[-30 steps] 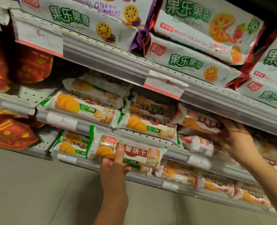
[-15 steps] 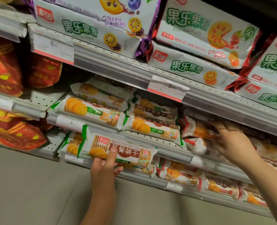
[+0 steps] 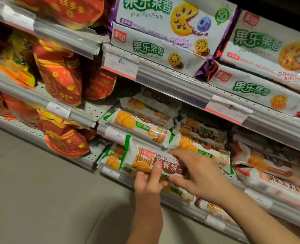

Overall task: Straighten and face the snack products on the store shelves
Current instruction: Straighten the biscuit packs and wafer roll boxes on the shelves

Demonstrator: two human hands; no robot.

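A long white and green breakfast biscuit pack (image 3: 142, 158) lies at the front of a lower shelf. My left hand (image 3: 149, 182) grips it from below, with the thumb pressed on its printed face. My right hand (image 3: 196, 173) covers the pack's right half, index finger along its top edge and thumb under its bottom edge. More green-ended biscuit packs (image 3: 140, 125) lie in rows on the shelf above. Red-ended biscuit packs (image 3: 268, 166) lie to the right.
Large white fruit biscuit bags (image 3: 163, 48) fill the top shelf. Red and gold snack bags (image 3: 61, 74) stand on the shelves at the left. Price tags (image 3: 121, 64) hang on the grey shelf rails (image 3: 180, 88). Grey floor (image 3: 40, 199) lies below.
My right hand has left the red-ended packs at the right and come over onto the breakfast biscuit pack that my left hand holds. The view has swung right and down.
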